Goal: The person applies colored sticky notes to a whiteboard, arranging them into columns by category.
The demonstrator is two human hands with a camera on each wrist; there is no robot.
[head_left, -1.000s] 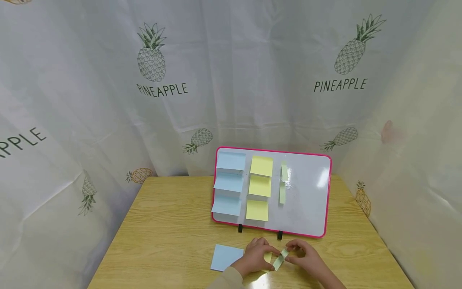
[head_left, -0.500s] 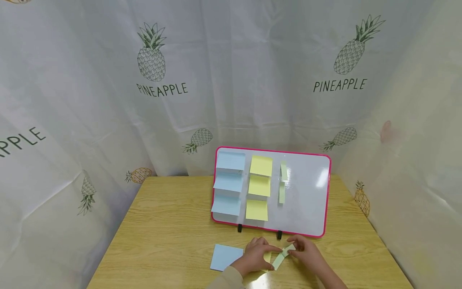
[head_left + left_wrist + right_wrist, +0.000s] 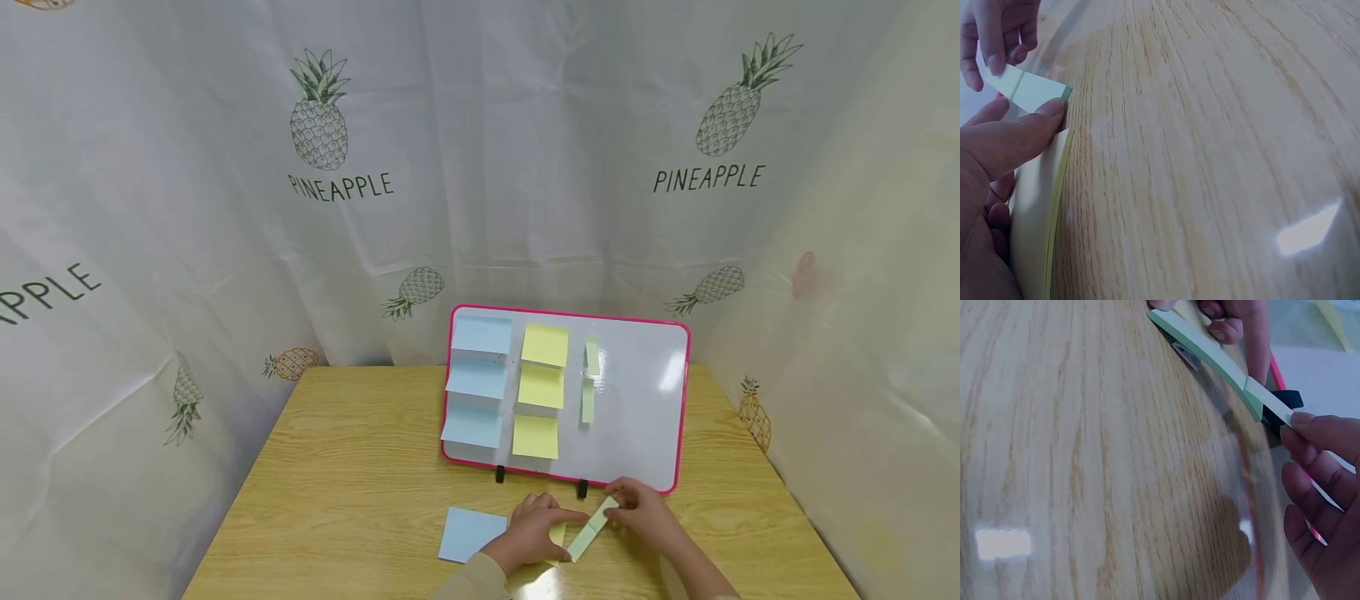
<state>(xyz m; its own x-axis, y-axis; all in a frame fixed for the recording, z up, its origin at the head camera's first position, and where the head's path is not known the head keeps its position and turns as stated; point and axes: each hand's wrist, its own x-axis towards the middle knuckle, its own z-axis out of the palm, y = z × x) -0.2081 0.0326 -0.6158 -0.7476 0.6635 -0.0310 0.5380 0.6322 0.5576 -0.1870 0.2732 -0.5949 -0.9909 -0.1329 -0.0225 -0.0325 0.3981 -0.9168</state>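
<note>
My left hand (image 3: 534, 532) holds a narrow pale green sticky note pad (image 3: 1197, 349) low over the table, thumb at its near end and index finger along its side. A single green sticky note (image 3: 1270, 402) extends from the pad's far end, and my right hand (image 3: 647, 515) pinches its tip between thumb and index finger. In the left wrist view, the note's end (image 3: 1004, 78) runs in line with the pad, a crease between them. Under the left hand lies a yellow sticky note pad (image 3: 1036, 206), partly covered. To its left is a blue sticky note pad (image 3: 468, 533).
A pink-rimmed whiteboard (image 3: 637, 400) stands tilted on black feet (image 3: 582, 489) behind the hands. Columns of blue notes (image 3: 477, 379), yellow notes (image 3: 541, 386) and two narrow green notes (image 3: 588, 400) hang on it. A pineapple-print curtain (image 3: 495, 167) surrounds the wooden table (image 3: 337, 467).
My right hand has moved up and away from the left, drawing the green note out from folded back over the pad to nearly straight. The left hand has stayed in place.
</note>
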